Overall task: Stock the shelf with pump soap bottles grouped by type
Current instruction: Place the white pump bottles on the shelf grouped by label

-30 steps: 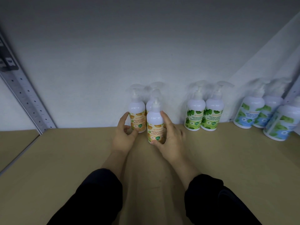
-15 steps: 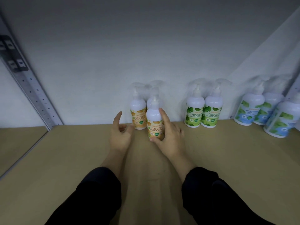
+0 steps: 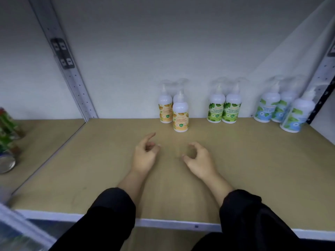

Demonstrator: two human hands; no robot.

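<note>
Three orange-label pump soap bottles stand at the back of the shelf board (image 3: 253,169): a front one (image 3: 180,116), one to its left (image 3: 165,110) and one half hidden behind (image 3: 176,98). Two green-label bottles (image 3: 224,109) stand side by side to the right. Three blue-label bottles (image 3: 282,111) cluster at the far right. My left hand (image 3: 145,154) and my right hand (image 3: 198,157) hover over the shelf in front of the orange group, both empty, fingers loosely curled, apart from every bottle.
A perforated metal upright (image 3: 67,66) borders the shelf on the left and another (image 3: 322,82) on the right. Green and red items and a tin (image 3: 7,138) stand in the neighbouring bay at the left. The white front rail (image 3: 172,223) runs below my sleeves.
My right hand has let go of the front orange bottle, and both hands have drawn back toward me. The view has pulled back too, showing the shelf's front edge.
</note>
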